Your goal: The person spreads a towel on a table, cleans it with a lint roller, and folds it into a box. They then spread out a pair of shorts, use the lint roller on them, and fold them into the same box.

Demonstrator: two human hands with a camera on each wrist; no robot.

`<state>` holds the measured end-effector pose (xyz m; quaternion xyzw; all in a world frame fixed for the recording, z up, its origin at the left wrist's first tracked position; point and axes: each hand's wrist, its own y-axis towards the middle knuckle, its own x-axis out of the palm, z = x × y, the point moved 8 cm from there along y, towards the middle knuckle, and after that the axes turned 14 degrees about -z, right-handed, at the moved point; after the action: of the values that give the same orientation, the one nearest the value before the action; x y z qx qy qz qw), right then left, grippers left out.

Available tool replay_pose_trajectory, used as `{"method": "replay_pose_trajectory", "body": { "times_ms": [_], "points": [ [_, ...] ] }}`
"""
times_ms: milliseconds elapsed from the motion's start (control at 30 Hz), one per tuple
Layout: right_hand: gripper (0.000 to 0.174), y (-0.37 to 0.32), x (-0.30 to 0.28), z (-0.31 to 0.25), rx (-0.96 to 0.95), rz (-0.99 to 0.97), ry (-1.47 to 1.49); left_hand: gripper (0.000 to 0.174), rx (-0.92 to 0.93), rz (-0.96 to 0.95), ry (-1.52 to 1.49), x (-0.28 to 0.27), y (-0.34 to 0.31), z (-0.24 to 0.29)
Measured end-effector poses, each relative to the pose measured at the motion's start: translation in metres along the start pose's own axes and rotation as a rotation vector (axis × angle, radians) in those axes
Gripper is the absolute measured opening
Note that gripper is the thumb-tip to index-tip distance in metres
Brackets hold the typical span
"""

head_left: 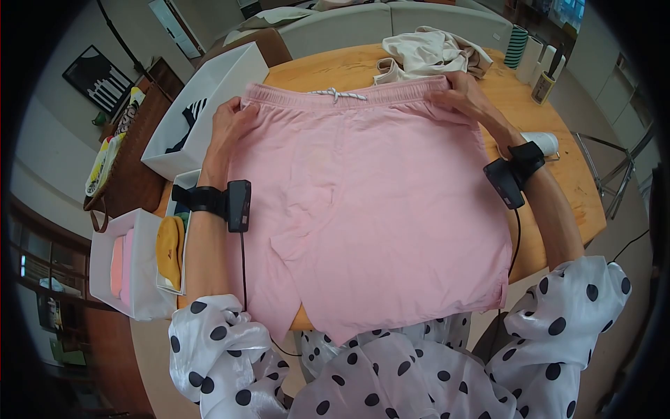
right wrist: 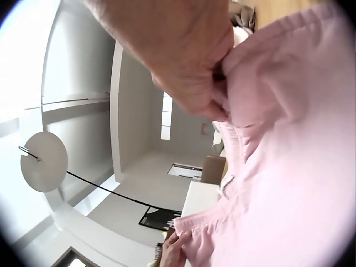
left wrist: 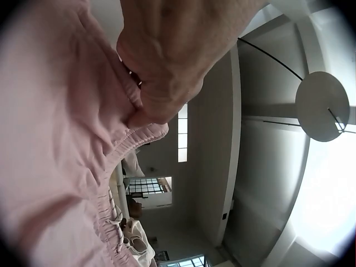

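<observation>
A pair of pink shorts (head_left: 391, 202) with an elastic waistband and a white drawstring (head_left: 338, 95) is spread out between both hands, its legs toward the person. My left hand (head_left: 230, 126) pinches the left end of the waistband. At the other end, my right hand (head_left: 462, 96) grips the waistband's right corner. In the left wrist view, the thumb and fingers of the left hand (left wrist: 164, 67) close over the gathered band. The right wrist view has the right hand (right wrist: 183, 61) holding the cloth, with fingertips partly hidden by a fold.
Beyond the shorts, cream and brown clothes (head_left: 433, 54) lie heaped on the wooden table (head_left: 317, 66). A large white bin (head_left: 209, 105) holds a striped dark item. Nearer on the left stand a bin (head_left: 143, 279) of folded clothes and a box with a yellow item (head_left: 169, 250). Bottles (head_left: 543, 84) stand far right.
</observation>
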<state>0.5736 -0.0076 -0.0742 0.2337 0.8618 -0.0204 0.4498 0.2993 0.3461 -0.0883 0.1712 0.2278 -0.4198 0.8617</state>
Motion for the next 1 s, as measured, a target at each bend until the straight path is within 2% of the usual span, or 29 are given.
{"method": "replay_pose_trajectory", "body": {
  "times_ms": [133, 267, 367, 400, 500, 567, 633, 667, 767, 833, 933, 967, 1000],
  "points": [
    [0.037, 0.015, 0.008, -0.016, 0.139, -0.144, 0.131, 0.030, 0.141, -0.012, 0.168, 0.012, -0.012, 0.048],
    [0.040, 0.029, 0.027, -0.042, 0.114, -0.050, 0.257, 0.036, 0.261, -0.042, 0.251, 0.064, -0.042, 0.122],
    [0.043, 0.029, 0.046, -0.058, 0.132, -0.059, 0.411, 0.037, 0.280, -0.102, 0.229, 0.111, -0.052, 0.147],
    [0.043, 0.029, 0.051, -0.057, 0.127, -0.059, 0.406, 0.038, 0.259, -0.157, 0.224, 0.125, -0.053, 0.149],
    [0.058, 0.028, 0.056, -0.072, -0.110, -0.035, 0.415, 0.039, 0.343, -0.116, 0.161, 0.150, -0.062, 0.160],
    [0.059, 0.020, 0.052, -0.072, -0.105, 0.010, 0.390, 0.040, 0.385, -0.105, 0.128, 0.159, -0.068, 0.163],
    [0.062, 0.011, 0.043, -0.077, -0.095, 0.094, 0.345, 0.040, 0.347, -0.119, 0.120, 0.166, -0.073, 0.162],
    [0.062, 0.009, 0.041, -0.080, -0.094, 0.096, 0.345, 0.040, 0.327, -0.126, 0.118, 0.169, -0.074, 0.162],
    [0.057, 0.005, 0.046, -0.085, 0.101, 0.030, 0.297, 0.038, 0.371, -0.150, 0.025, 0.183, -0.074, 0.168],
    [0.056, 0.004, 0.045, -0.084, 0.056, 0.025, 0.305, 0.038, 0.392, -0.161, -0.021, 0.185, -0.073, 0.164],
    [0.053, -0.002, 0.033, -0.083, -0.031, 0.041, 0.317, 0.038, 0.493, -0.492, -0.181, 0.190, -0.072, 0.157],
    [0.049, -0.005, 0.030, -0.084, -0.057, 0.046, 0.313, 0.038, 0.494, -0.496, -0.180, 0.181, -0.070, 0.154],
    [0.045, -0.008, 0.026, -0.089, -0.086, 0.049, 0.308, 0.038, 0.427, -0.517, -0.303, 0.166, -0.066, 0.149]
  ]
}}
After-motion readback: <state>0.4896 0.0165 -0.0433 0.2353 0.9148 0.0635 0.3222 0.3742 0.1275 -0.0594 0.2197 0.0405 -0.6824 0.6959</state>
